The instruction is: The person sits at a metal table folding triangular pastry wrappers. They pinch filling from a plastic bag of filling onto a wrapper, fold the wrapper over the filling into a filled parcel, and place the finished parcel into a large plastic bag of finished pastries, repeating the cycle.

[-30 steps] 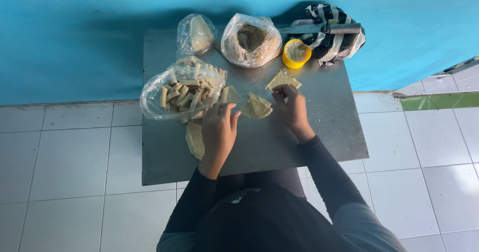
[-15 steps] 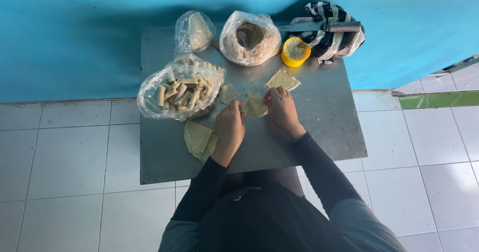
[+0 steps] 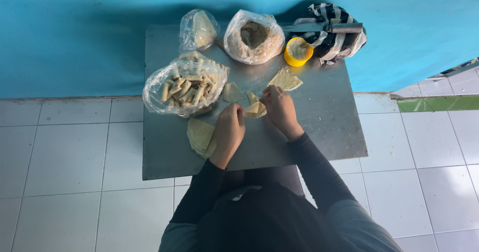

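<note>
Item: one thin, pale yellow triangular pastry wrapper point(image 3: 255, 110), partly folded, lying near the middle of the grey metal tabletop point(image 3: 319, 117) between both hands. Left hand point(image 3: 229, 129): fingers curled closed, pinching the wrapper's near edge. Right hand point(image 3: 278, 107): fingers bent down onto its far side, closed on the fold. Handling, by judgement: very light, soft and limp, liable to tear or crack at creases; best held by the edges and corners with fingertips, gently. Adjacent stock: stack of flat wrappers point(image 3: 200, 136) just left of the left hand; clear plastic bag of finished rolls point(image 3: 183, 87); bag of brownish filling point(image 3: 253, 36); small yellow cup point(image 3: 298, 51); loose wrapper point(image 3: 284, 80) beyond the right hand.
</note>
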{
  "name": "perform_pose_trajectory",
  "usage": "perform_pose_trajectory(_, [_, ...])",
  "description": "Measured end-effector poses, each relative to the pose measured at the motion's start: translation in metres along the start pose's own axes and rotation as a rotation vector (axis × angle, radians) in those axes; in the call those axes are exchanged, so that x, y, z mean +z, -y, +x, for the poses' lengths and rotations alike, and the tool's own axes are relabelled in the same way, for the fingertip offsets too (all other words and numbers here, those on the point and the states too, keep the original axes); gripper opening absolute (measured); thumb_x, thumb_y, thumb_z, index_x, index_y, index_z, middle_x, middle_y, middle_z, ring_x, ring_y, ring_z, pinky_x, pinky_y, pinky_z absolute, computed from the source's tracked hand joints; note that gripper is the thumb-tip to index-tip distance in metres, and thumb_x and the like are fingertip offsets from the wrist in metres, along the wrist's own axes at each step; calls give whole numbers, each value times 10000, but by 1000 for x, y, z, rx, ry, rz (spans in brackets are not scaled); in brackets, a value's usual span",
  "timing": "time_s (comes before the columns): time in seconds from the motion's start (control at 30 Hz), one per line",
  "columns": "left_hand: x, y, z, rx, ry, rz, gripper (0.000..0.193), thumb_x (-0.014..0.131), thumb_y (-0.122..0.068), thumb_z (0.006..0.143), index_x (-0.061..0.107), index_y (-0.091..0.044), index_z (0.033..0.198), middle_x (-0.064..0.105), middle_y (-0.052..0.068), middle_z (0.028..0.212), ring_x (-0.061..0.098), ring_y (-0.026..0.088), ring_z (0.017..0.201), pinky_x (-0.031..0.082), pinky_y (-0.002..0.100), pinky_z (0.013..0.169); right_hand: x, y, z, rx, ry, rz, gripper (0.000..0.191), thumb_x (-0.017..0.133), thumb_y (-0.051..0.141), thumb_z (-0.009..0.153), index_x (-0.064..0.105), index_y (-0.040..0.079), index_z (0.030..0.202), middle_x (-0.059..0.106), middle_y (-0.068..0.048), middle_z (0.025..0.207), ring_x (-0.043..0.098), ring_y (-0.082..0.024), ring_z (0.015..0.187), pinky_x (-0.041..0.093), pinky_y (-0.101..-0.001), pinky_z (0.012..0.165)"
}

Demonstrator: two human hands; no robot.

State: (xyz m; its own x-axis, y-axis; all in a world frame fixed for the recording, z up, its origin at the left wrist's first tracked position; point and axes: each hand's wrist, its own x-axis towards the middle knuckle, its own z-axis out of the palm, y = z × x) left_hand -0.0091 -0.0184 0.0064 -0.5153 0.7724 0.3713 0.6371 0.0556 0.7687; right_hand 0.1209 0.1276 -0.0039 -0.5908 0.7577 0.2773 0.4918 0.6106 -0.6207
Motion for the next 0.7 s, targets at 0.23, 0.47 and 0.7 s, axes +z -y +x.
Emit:
perform_pose_trajectory(0.23, [-4, -4, -2, 56, -24, 38, 144, 638, -15, 889, 662, -36, 1029, 704, 162, 934, 680, 387, 882, 527, 471, 763, 5, 7, -2, -63, -2, -117, 150, 744, 98, 858, 652, 35, 958, 669, -174, 976, 656, -361, 945, 516, -445, 812])
perform_pose_trajectory(0.47, [-5, 0, -3, -113, 51, -47, 112, 694, -150, 926, 652, -45, 928, 706, 138, 831, 705, 351, 769, 537, 454, 696, -21, 9, 11, 56, 48, 401, 200, 664, 66, 963, 695, -8, 1146, 742, -63, 945, 686, -113, 881, 542, -261, 781])
perform_pose_trajectory(0.7, [-4, 8, 0, -164, 38, -131, 137, 705, -156, 931, 651, -31, 950, 724, 135, 838, 719, 323, 763, 545, 433, 687, -66, -23, 6, 261, 52, 564, 188, 657, 53, 998, 739, -25, 1148, 702, -37, 885, 622, -87, 779, 493, -238, 667])
